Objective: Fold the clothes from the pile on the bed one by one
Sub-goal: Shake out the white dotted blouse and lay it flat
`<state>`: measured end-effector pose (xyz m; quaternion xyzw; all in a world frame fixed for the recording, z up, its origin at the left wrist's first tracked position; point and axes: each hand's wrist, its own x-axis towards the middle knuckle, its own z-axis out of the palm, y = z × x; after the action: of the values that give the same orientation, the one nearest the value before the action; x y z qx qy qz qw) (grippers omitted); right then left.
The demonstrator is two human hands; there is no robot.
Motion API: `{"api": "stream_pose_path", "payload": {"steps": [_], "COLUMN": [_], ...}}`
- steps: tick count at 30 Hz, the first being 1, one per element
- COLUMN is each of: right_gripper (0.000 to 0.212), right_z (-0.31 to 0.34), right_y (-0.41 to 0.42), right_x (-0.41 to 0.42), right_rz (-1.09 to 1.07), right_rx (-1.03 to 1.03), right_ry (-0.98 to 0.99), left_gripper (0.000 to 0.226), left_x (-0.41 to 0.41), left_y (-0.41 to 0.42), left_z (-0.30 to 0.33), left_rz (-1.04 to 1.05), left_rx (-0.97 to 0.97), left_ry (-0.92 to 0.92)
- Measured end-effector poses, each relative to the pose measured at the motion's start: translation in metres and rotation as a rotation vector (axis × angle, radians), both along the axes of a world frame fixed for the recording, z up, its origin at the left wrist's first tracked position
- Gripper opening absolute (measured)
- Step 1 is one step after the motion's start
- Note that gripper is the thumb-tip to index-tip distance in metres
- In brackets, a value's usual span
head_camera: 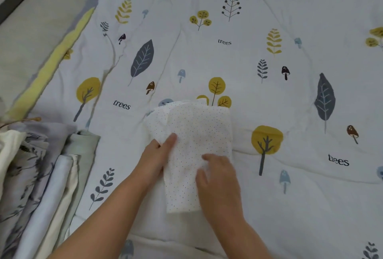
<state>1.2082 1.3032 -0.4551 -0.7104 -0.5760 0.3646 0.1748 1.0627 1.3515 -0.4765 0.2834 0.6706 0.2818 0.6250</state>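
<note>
White bedding printed with yellow trees, grey leaves, mushrooms and the word "trees" covers the bed in front of me. Near the middle, close to me, lies the dotted white garment, folded into a narrow upright shape with layers overlapping at its far end. My left hand is at the garment's left edge, its thumb on top of the cloth and its fingers out of sight beneath, so it pinches that edge. My right hand rests on the garment's lower right part, fingers loosely bent and pressing down on the cloth; I cannot tell whether they grasp any of it. At the left edge of the bed sits a pile of clothes in cream, pale blue, grey-green and a floral print, well apart from the garment.
</note>
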Motion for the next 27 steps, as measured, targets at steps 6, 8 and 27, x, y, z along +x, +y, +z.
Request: {"api": "stream_pose_path", "payload": {"steps": [6, 8, 27], "right_gripper": [0.051, 0.051, 0.023], "right_z": [-0.016, -0.020, -0.041], "right_y": [0.018, 0.022, 0.041], "right_x": [0.028, 0.032, 0.038], "right_rz": [-0.239, -0.263, -0.421], "right_rx": [-0.139, -0.188, -0.274], "right_ry": [0.042, 0.157, 0.414], "left_gripper": [0.029, 0.020, 0.065], "left_x": [0.030, 0.023, 0.009], "left_y": [0.015, 0.022, 0.052], "left_z": [-0.001, -0.002, -0.011], "left_rz": [-0.138, -0.114, 0.095], "left_rx": [0.252, 0.230, 0.007], "left_ry": [0.456, 0.261, 0.469]}}
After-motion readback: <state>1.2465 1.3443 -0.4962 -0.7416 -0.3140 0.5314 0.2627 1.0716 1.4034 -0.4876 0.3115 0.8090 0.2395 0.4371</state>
